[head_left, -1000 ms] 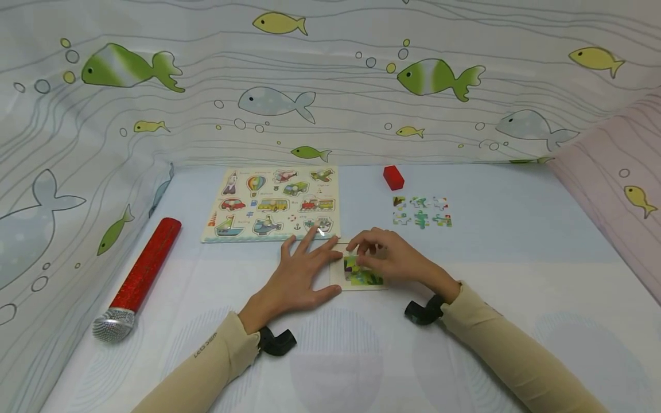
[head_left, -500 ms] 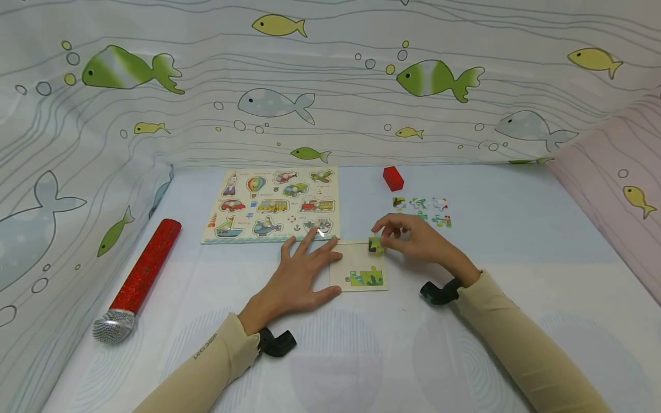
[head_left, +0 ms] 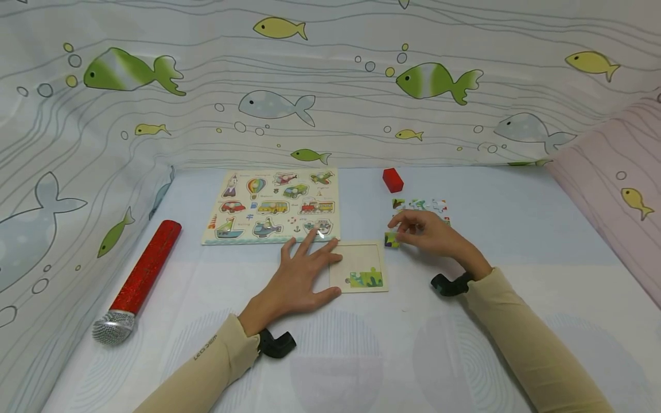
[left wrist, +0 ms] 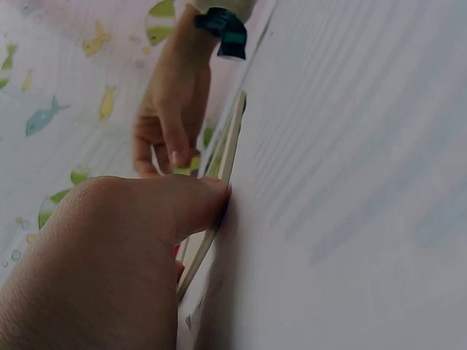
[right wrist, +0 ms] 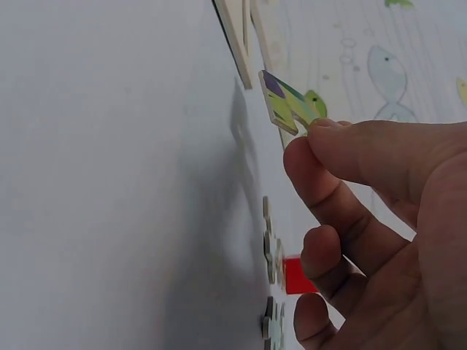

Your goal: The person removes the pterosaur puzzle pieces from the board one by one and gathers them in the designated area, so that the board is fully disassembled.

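My right hand [head_left: 428, 232] pinches a green-and-purple jigsaw piece [head_left: 392, 239] between thumb and forefinger, just right of a small wooden puzzle tray [head_left: 356, 255]. In the right wrist view the piece [right wrist: 284, 103] is tilted and raised off the table. Joined green pieces [head_left: 365, 278] lie in the tray's lower right part. Spread out flat, my left hand [head_left: 296, 281] has its thumb and fingertips at the tray's left edge. The left wrist view shows that thumb [left wrist: 201, 204] resting on the tray's rim. More loose jigsaw pieces [head_left: 426, 203] lie behind my right hand, which partly hides them.
A larger puzzle board [head_left: 273, 206] with vehicle pictures lies behind my left hand. A red block [head_left: 393, 180] stands at the back, beyond the loose pieces. To the left lies a red glittery microphone [head_left: 139, 278]. Fish-patterned cloth [head_left: 351, 74] walls off the back and sides.
My right hand has lifted the jigsaw piece out of the tray's left part and carried it right, past the tray's right edge. My left hand has stayed in place.
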`<state>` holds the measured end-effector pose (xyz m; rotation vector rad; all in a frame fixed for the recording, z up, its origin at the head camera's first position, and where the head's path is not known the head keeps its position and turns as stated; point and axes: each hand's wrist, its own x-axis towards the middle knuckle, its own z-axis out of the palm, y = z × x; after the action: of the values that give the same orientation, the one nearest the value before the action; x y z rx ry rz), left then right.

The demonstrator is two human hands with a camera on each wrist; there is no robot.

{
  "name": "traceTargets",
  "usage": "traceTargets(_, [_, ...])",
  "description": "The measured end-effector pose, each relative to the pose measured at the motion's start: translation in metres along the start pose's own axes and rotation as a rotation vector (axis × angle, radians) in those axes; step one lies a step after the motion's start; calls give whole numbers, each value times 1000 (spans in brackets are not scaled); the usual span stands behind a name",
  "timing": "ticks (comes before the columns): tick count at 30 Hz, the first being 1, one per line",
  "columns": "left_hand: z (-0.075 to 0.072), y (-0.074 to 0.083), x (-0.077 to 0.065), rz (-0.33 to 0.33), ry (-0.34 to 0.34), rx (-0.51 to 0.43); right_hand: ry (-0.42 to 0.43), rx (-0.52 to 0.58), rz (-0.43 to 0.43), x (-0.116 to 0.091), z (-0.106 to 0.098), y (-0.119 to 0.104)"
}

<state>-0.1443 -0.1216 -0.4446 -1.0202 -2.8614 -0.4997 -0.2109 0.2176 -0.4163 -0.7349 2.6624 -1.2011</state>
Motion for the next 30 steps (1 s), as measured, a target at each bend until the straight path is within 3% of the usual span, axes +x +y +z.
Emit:
traceTargets(10, [1, -1, 0, 3, 1, -3, -12, -10, 42, -1, -3, 4])
traceTargets(19, [2, -2, 0, 6, -1, -2, -16, -21, 7, -4, -4, 6])
traceTargets(30, [2, -1, -1, 20, 13, -7, -17, -85, 27, -4, -6, 6])
